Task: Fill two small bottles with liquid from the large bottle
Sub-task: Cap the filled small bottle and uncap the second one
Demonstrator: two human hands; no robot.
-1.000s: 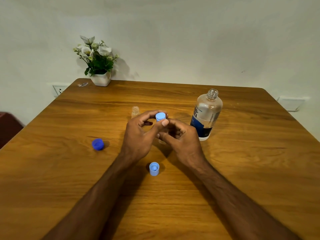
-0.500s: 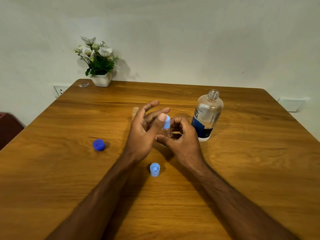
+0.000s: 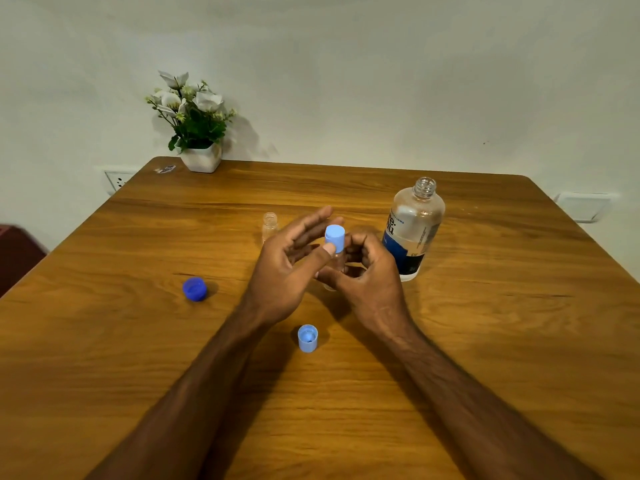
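One small bottle (image 3: 335, 263) capped, pinched in right hand (image 3: 365, 277), left hand (image 3: 289, 261) fingers splayed, thumb on its light-blue cap (image 3: 335, 237); second bottle (image 3: 269, 226) uncapped, fill level unclear, spare cap (image 3: 307, 338) and large bottle (image 3: 414, 228) open.

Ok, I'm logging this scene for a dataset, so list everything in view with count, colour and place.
large bottle: 1, clear with blue label, uncapped, upright, right of the hands
small bottle in hand: 1, clear, light blue cap on it, between both hands
small bottle on table: 1, clear, uncapped, behind the left hand
light blue cap: 1, open side up, between the forearms
dark blue cap: 1, left of the hands
flower pot: 1, white, white flowers, far left corner
table: 1, brown wood
wall sockets: 2, white, either side of the table
left hand: thumb at the cap, fingers spread
right hand: holding the small bottle
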